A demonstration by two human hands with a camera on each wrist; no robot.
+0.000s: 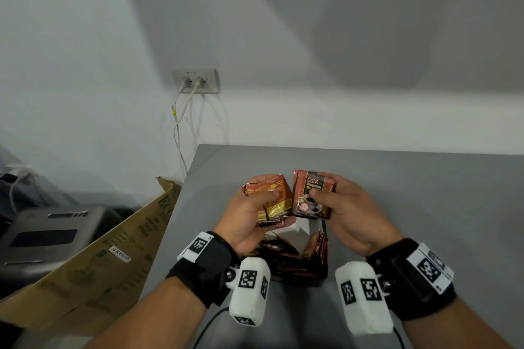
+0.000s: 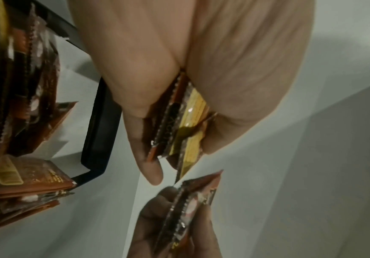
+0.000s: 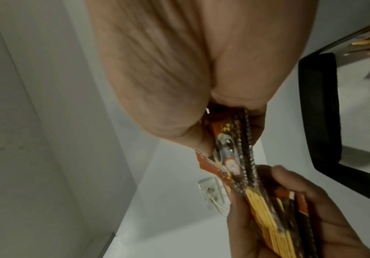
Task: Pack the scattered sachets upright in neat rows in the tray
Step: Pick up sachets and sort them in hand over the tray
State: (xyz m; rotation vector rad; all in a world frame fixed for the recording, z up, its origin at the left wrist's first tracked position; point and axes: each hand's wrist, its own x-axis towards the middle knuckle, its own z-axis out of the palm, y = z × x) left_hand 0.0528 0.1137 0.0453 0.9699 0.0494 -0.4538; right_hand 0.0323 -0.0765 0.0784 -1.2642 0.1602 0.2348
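My left hand grips a small stack of orange-brown sachets, backs up with yellow panels, thumb across them; the stack's edges show in the left wrist view. My right hand pinches two or three dark sachets printed D2X, held upright beside the left stack; in the right wrist view their serrated edges show. Both hands hover above the black tray, where more sachets stand upright along the right side and others lie piled at the near side.
The tray sits on a grey table against a white wall. A cardboard box leans off the table's left edge, with a grey machine behind it. A wall socket with cables hangs above.
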